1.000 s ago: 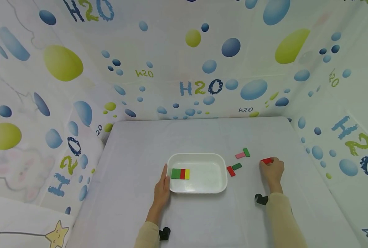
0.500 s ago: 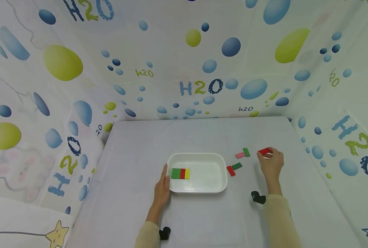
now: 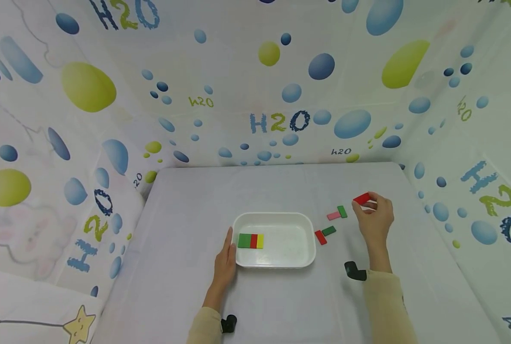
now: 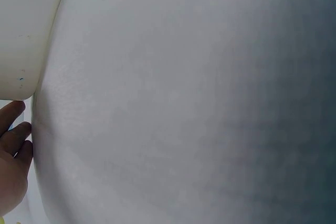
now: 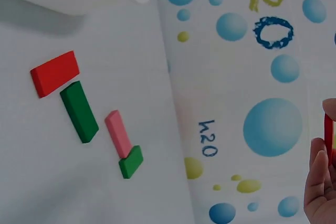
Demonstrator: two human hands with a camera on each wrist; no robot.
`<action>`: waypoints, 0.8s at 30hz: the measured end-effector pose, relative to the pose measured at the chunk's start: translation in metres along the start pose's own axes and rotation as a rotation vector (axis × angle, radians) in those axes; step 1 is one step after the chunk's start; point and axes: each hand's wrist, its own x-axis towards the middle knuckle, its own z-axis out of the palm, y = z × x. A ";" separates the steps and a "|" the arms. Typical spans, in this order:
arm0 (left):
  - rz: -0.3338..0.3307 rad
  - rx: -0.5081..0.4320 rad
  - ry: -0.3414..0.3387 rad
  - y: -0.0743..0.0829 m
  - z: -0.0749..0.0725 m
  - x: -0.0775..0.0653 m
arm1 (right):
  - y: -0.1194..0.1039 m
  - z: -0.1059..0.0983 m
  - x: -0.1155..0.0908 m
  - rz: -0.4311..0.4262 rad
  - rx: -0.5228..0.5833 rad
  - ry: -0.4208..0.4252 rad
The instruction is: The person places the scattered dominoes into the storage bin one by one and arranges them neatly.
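Raised above the right part of the table, my right hand [image 3: 376,220] pinches a red block [image 3: 361,198] between thumb and fingers. The right wrist view catches only part of that hand [image 5: 320,177], with the held red block [image 5: 328,135] seen on edge. My left hand [image 3: 225,263] lies along the left side of a white tray [image 3: 287,246], its fingers extended against the wall. Fingertips [image 4: 18,107] touch the tray's side in the left wrist view. Inside the tray, green [image 3: 244,241], red [image 3: 253,241] and yellow [image 3: 260,241] blocks form a flat row at the left.
Between tray and right hand lie a red block [image 3: 320,237], a dark green block [image 3: 329,230], a pink block [image 3: 333,216] and a green block [image 3: 342,211]. A white tablecloth [image 3: 186,200] covers the table. Patterned sheets [image 3: 229,62] hang behind and at the sides.
My right hand has lifted the red block off the table and carried it upward and slightly left. The left hand and the tray stay where they were.
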 end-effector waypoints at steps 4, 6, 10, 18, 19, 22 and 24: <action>0.001 0.005 0.008 0.000 0.000 0.000 | -0.014 0.000 -0.003 -0.020 0.016 -0.009; 0.007 0.004 0.013 0.000 0.000 0.000 | -0.020 0.001 -0.004 -0.032 0.026 -0.015; 0.010 0.004 0.010 0.000 0.000 -0.001 | -0.029 0.004 -0.005 -0.067 0.052 -0.026; -0.033 -0.002 -0.017 0.002 -0.001 -0.001 | -0.043 0.015 -0.011 -0.100 0.077 -0.051; -0.034 -0.002 -0.018 0.002 -0.001 -0.001 | -0.045 0.016 -0.012 -0.103 0.080 -0.056; -0.038 -0.001 -0.021 0.002 -0.001 -0.001 | -0.051 0.021 -0.015 -0.125 0.098 -0.070; -0.037 0.000 -0.020 0.002 -0.001 -0.001 | -0.055 0.024 -0.017 -0.142 0.109 -0.079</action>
